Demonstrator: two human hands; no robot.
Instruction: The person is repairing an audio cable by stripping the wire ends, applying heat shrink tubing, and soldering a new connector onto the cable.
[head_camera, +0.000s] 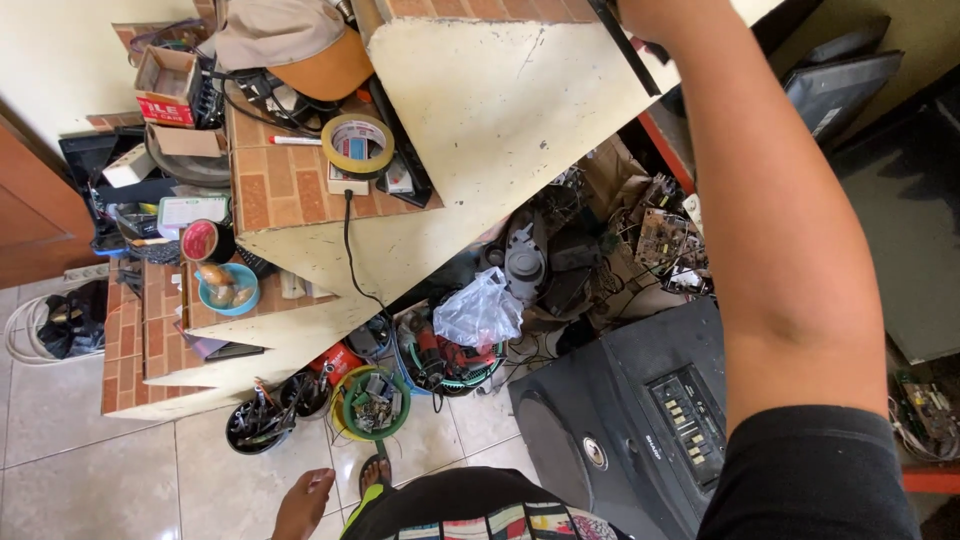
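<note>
Reaching up at the cluttered stepped shelf (480, 110)

Right hand (650, 15) gripped a thin black bar (625, 45) above the shelf; left hand (303, 503) hung relaxed, empty, below it.

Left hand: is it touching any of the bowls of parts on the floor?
Apart. The head view shows the left hand hanging open, with bare floor tile between it and the nearest black bowl.

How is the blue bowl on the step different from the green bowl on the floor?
The blue bowl sits up on a tiled step, while the green bowl stands on the floor. The blue bowl holds a few rounded brownish lumps; the green bowl is crammed with small parts. The blue bowl looks smaller. Both are round and open-topped.
</note>
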